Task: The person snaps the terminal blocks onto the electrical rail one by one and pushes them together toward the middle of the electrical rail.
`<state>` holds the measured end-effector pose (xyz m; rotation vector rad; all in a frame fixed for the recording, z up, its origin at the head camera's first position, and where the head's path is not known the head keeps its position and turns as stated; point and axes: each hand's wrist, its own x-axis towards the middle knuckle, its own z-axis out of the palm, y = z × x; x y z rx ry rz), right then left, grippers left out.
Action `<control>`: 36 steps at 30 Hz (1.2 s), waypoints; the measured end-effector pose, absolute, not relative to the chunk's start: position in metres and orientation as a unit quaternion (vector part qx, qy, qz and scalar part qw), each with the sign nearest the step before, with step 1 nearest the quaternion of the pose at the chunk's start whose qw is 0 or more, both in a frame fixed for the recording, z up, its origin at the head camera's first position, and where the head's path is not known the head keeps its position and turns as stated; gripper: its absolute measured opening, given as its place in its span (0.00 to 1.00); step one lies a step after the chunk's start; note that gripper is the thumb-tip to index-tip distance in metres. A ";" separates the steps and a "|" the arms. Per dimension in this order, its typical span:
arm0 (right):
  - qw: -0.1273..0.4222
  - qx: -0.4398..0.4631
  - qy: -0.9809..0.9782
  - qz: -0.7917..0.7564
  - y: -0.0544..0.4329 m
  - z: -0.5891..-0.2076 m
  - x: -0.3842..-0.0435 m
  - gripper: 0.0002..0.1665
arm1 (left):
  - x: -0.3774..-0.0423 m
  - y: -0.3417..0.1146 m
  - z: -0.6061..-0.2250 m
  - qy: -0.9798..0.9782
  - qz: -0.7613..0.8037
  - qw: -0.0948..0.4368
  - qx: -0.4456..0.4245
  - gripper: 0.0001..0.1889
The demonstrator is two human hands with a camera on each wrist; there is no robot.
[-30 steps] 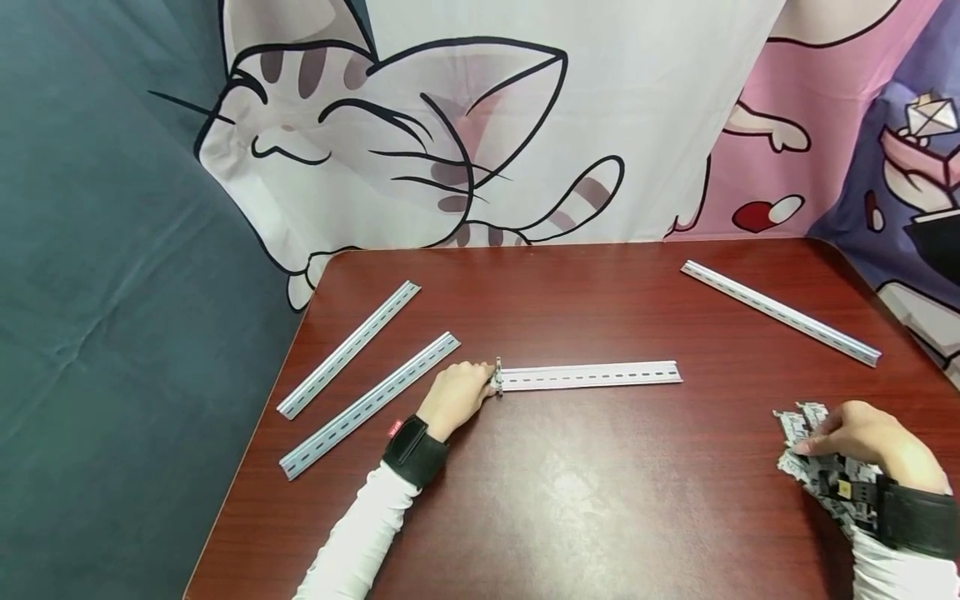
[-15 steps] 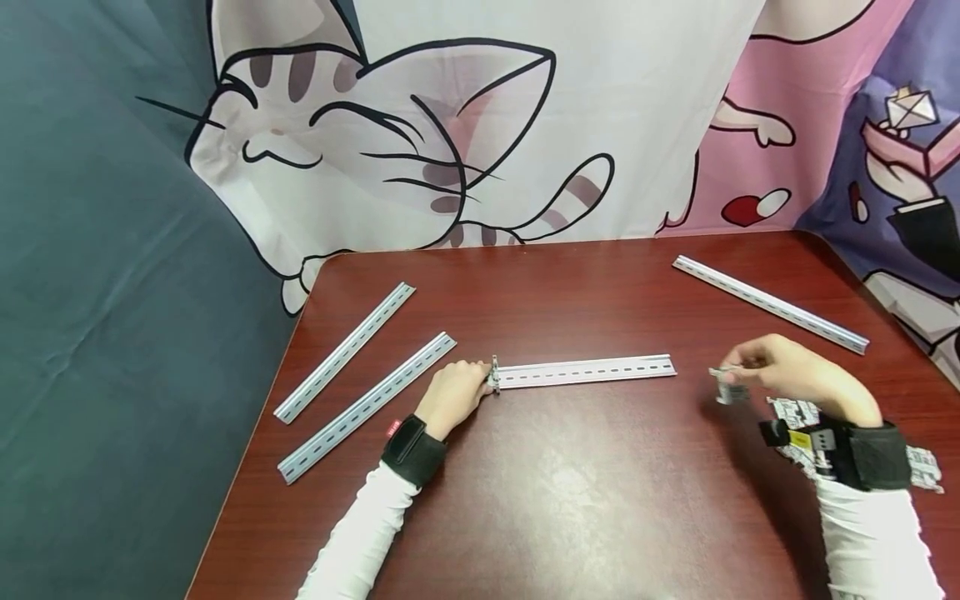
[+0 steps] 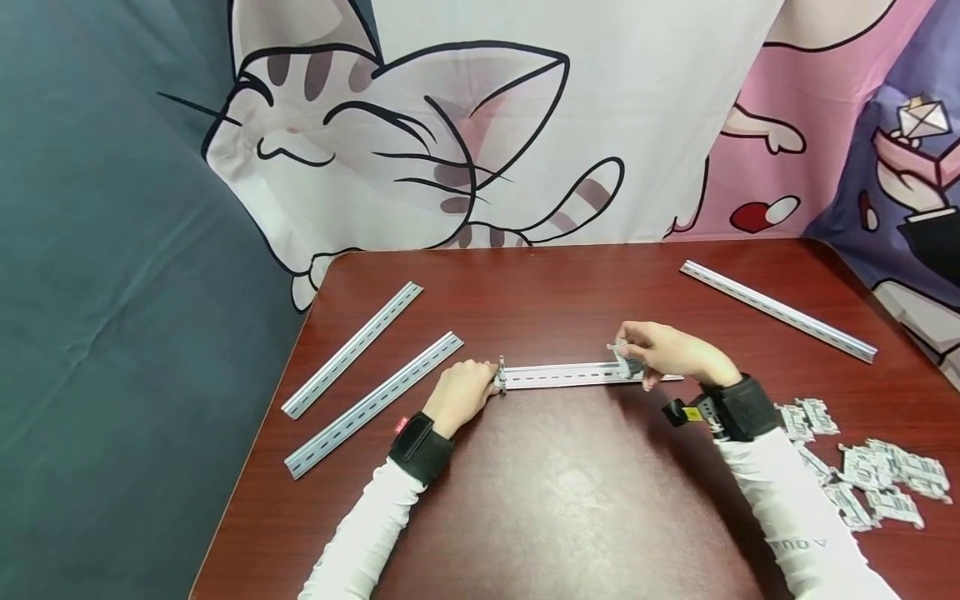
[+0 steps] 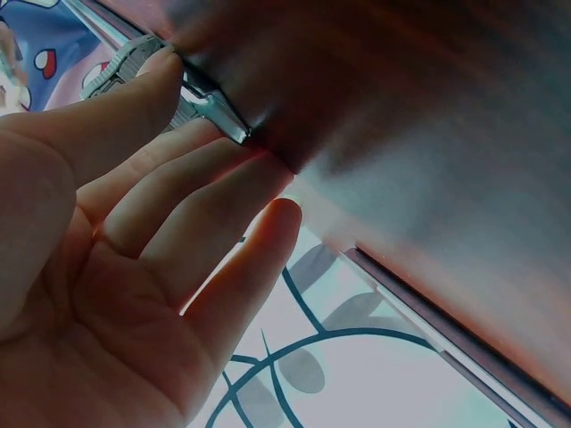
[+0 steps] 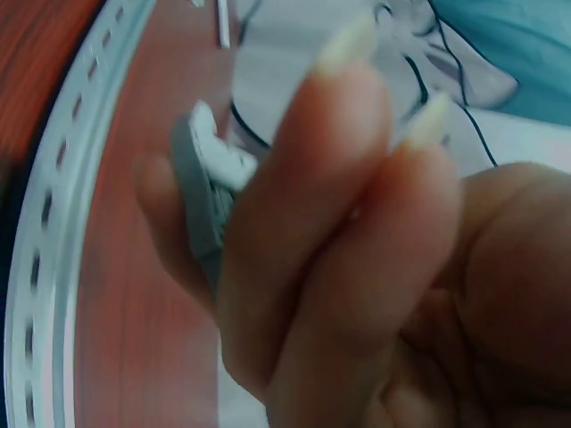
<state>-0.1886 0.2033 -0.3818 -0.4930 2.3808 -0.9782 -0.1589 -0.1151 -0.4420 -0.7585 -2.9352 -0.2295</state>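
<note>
A slotted metal DIN rail (image 3: 558, 377) lies crosswise on the table, with a grey clip-on block (image 3: 502, 375) standing across its left end. My left hand (image 3: 461, 392) grips that end; in the left wrist view the thumb lies against the grey block (image 4: 134, 67), beside the rail's bare metal end (image 4: 223, 116). Over the rail's right part, my right hand (image 3: 671, 350) pinches another grey terminal block (image 3: 628, 363). From the right wrist, this terminal block (image 5: 201, 183) shows between the fingertips, partly hidden by the fingers. Whether it touches the rail cannot be told.
Two more slotted rails lie slanted at the left, a nearer one (image 3: 375, 406) and a farther one (image 3: 352, 350). Another rail (image 3: 780, 312) lies at the back right. Several loose grey blocks (image 3: 862, 467) are spread beside the right forearm. A printed cloth (image 3: 660, 100) hangs behind the table.
My right hand has picked one grey terminal block from the pile and carried it left to above the rail's right part. The left hand keeps its grip on the rail's left end.
</note>
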 end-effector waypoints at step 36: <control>0.144 -0.151 0.967 -0.149 0.056 -0.415 -0.190 0.17 | -0.157 -0.116 -0.440 -0.967 -0.060 0.057 -0.241 0.08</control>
